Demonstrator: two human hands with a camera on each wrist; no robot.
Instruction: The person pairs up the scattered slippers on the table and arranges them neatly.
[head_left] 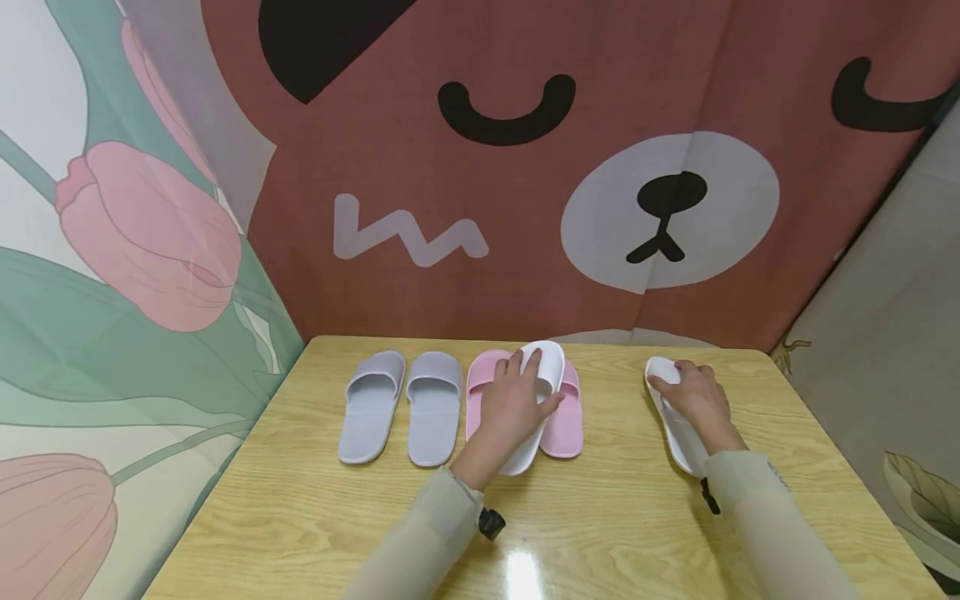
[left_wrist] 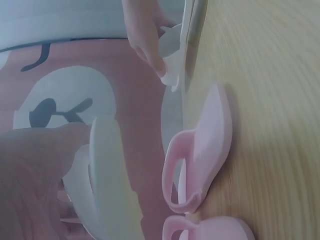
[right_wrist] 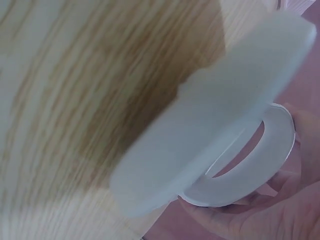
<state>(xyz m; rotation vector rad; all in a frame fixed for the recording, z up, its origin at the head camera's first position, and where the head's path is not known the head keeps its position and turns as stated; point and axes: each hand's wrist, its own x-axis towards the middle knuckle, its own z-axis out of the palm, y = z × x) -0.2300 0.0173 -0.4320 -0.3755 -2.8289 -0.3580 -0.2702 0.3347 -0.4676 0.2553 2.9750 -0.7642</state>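
My left hand (head_left: 513, 404) grips a white slipper (head_left: 552, 362) by its strap and carries it above a pair of pink slippers. The left wrist view shows this white slipper (left_wrist: 111, 185) raised off the wooden table, apart from the pink slipper (left_wrist: 216, 125) below. Behind the hand and white slipper, the left pink slipper (head_left: 476, 400) and right pink slipper (head_left: 567, 429) are partly hidden. Toward the right side, my right hand (head_left: 699, 398) holds a second white slipper (head_left: 686, 446) at its strap. Its sole is tilted close over the tabletop in the right wrist view.
Two grey slippers, one at far left (head_left: 367, 425) and its mate (head_left: 434, 425), lie side by side on the wooden table (head_left: 600, 525). A curtain with a bear face (head_left: 517, 292) hangs behind the table's back edge. A tulip-patterned curtain (head_left: 150, 350) borders the left.
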